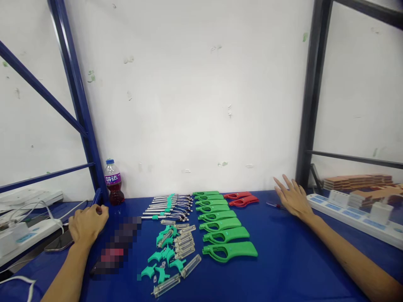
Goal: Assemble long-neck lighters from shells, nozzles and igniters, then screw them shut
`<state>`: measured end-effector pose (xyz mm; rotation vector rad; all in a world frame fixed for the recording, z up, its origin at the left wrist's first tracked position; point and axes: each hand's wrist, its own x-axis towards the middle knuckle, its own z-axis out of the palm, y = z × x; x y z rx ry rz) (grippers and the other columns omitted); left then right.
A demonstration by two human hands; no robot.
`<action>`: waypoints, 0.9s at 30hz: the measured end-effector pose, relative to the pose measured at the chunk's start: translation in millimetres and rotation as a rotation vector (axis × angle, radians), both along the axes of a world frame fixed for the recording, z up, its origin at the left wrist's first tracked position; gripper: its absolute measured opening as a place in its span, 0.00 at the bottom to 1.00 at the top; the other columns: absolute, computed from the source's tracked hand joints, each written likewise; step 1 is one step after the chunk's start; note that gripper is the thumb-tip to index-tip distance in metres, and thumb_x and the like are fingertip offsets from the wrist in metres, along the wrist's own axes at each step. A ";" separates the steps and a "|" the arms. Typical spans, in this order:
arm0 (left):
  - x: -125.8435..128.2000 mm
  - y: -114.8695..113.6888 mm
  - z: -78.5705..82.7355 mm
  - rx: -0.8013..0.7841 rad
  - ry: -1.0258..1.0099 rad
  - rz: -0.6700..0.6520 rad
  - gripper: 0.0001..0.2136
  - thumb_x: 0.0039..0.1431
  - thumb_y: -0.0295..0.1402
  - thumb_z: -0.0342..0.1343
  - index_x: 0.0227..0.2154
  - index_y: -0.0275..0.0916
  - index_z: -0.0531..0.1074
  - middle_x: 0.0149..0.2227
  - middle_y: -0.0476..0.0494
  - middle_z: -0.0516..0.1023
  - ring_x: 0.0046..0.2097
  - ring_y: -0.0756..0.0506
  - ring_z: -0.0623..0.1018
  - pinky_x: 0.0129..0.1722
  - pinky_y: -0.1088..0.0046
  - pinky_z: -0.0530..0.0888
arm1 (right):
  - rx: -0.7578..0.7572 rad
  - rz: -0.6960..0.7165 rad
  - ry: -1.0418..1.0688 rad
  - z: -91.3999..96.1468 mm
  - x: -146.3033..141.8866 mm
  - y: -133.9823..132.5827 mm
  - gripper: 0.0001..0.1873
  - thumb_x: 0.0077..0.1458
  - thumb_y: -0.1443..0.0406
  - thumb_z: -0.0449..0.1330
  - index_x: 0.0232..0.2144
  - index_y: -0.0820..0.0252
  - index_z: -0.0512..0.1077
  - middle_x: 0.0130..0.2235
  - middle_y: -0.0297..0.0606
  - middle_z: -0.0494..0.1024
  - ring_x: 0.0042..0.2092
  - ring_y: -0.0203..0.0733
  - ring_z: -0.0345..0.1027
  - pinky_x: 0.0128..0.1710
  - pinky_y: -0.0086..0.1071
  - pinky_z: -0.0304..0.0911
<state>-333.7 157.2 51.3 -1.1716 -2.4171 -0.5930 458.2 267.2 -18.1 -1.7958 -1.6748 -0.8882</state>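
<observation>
My left hand rests on the blue table at the left, its fingers curled into a loose fist with nothing visible in it, beside a phone. My right hand reaches toward the back right with fingers spread, just right of a small screwdriver. Between my hands lie a column of several green plastic handles, two red handles, metal rods, clear tubes and small teal parts.
A bottle of purple drink stands at the back by a blue rack post. A white power strip and stacked brown pieces lie at the right. Cables and white boxes sit at the left. A pixelated patch covers something.
</observation>
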 end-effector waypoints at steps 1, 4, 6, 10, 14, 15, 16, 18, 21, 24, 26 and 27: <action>1.0 1.4 -3.2 0.022 0.028 0.001 0.18 0.73 0.41 0.63 0.59 0.38 0.75 0.59 0.38 0.78 0.56 0.36 0.81 0.54 0.51 0.81 | -0.002 -0.001 -0.003 0.8 0.8 -0.5 0.24 0.70 0.58 0.65 0.64 0.56 0.71 0.67 0.47 0.72 0.62 0.56 0.73 0.60 0.57 0.71; 3.6 5.6 -12.2 0.104 0.087 0.016 0.20 0.72 0.41 0.63 0.61 0.39 0.73 0.62 0.37 0.75 0.58 0.35 0.79 0.56 0.48 0.79 | -0.022 -0.010 -0.001 2.1 3.5 -1.6 0.25 0.70 0.58 0.65 0.65 0.56 0.71 0.68 0.47 0.71 0.63 0.57 0.71 0.62 0.59 0.69; 5.4 8.8 -16.5 0.148 0.110 -0.005 0.20 0.73 0.40 0.63 0.62 0.40 0.72 0.64 0.36 0.74 0.59 0.35 0.79 0.58 0.47 0.78 | -0.035 -0.022 0.007 2.4 4.7 -2.0 0.25 0.70 0.58 0.65 0.65 0.56 0.71 0.68 0.47 0.71 0.63 0.57 0.71 0.62 0.59 0.69; 9.8 17.6 -19.4 0.192 0.123 -0.099 0.21 0.73 0.40 0.63 0.63 0.40 0.72 0.64 0.36 0.74 0.60 0.35 0.79 0.58 0.47 0.78 | -0.049 -0.063 0.046 2.3 4.8 -2.0 0.26 0.70 0.57 0.65 0.65 0.56 0.70 0.68 0.47 0.71 0.64 0.58 0.71 0.62 0.59 0.69; 11.5 27.3 -18.9 0.203 0.102 -0.119 0.20 0.73 0.40 0.63 0.62 0.39 0.72 0.64 0.36 0.75 0.59 0.35 0.79 0.57 0.48 0.79 | -0.067 -0.102 0.095 2.3 5.4 -0.9 0.27 0.70 0.56 0.65 0.67 0.55 0.69 0.70 0.48 0.69 0.65 0.60 0.68 0.63 0.61 0.66; 11.0 29.0 -19.1 0.202 0.094 -0.112 0.20 0.73 0.40 0.63 0.62 0.39 0.72 0.63 0.36 0.75 0.59 0.35 0.79 0.57 0.48 0.79 | -0.073 -0.107 0.104 2.5 6.1 -0.5 0.27 0.70 0.56 0.65 0.66 0.55 0.69 0.69 0.48 0.69 0.65 0.59 0.69 0.63 0.61 0.67; 10.3 30.3 -19.3 0.200 0.087 -0.103 0.20 0.73 0.40 0.63 0.62 0.39 0.72 0.63 0.36 0.75 0.59 0.35 0.79 0.56 0.48 0.79 | -0.080 -0.113 0.111 2.7 7.1 -0.2 0.26 0.70 0.56 0.65 0.66 0.56 0.70 0.69 0.47 0.70 0.64 0.59 0.70 0.62 0.60 0.68; 8.5 31.9 -20.0 0.196 0.072 -0.084 0.20 0.73 0.40 0.63 0.62 0.39 0.73 0.63 0.36 0.75 0.58 0.36 0.80 0.56 0.49 0.80 | -0.091 -0.125 0.127 3.5 9.7 0.2 0.26 0.70 0.56 0.65 0.65 0.56 0.70 0.67 0.47 0.71 0.63 0.58 0.71 0.61 0.59 0.69; 6.4 32.5 -20.9 0.188 0.053 -0.060 0.19 0.73 0.40 0.63 0.61 0.39 0.73 0.62 0.36 0.76 0.57 0.36 0.80 0.55 0.49 0.80 | -0.101 -0.147 0.156 4.7 13.9 0.1 0.26 0.70 0.56 0.65 0.65 0.56 0.70 0.68 0.47 0.70 0.64 0.58 0.70 0.62 0.60 0.68; 6.2 32.5 -20.9 0.175 0.041 -0.047 0.20 0.73 0.40 0.63 0.61 0.39 0.73 0.62 0.36 0.76 0.57 0.36 0.80 0.55 0.49 0.80 | -0.108 -0.157 0.177 4.8 17.0 -0.7 0.27 0.70 0.56 0.65 0.66 0.55 0.70 0.69 0.48 0.70 0.64 0.59 0.69 0.63 0.60 0.68; 6.6 32.4 -20.8 0.167 0.037 -0.041 0.19 0.73 0.40 0.63 0.61 0.39 0.73 0.62 0.36 0.76 0.57 0.36 0.80 0.55 0.49 0.80 | -0.115 -0.156 0.182 4.1 17.6 -1.2 0.27 0.70 0.56 0.65 0.66 0.56 0.70 0.69 0.48 0.70 0.64 0.59 0.70 0.62 0.60 0.68; 6.8 32.3 -20.7 0.163 0.036 -0.037 0.19 0.73 0.40 0.63 0.61 0.39 0.73 0.62 0.36 0.76 0.57 0.36 0.80 0.55 0.49 0.80 | -0.120 -0.154 0.182 3.6 17.4 -1.4 0.27 0.70 0.56 0.65 0.66 0.56 0.69 0.69 0.48 0.69 0.64 0.59 0.70 0.62 0.60 0.68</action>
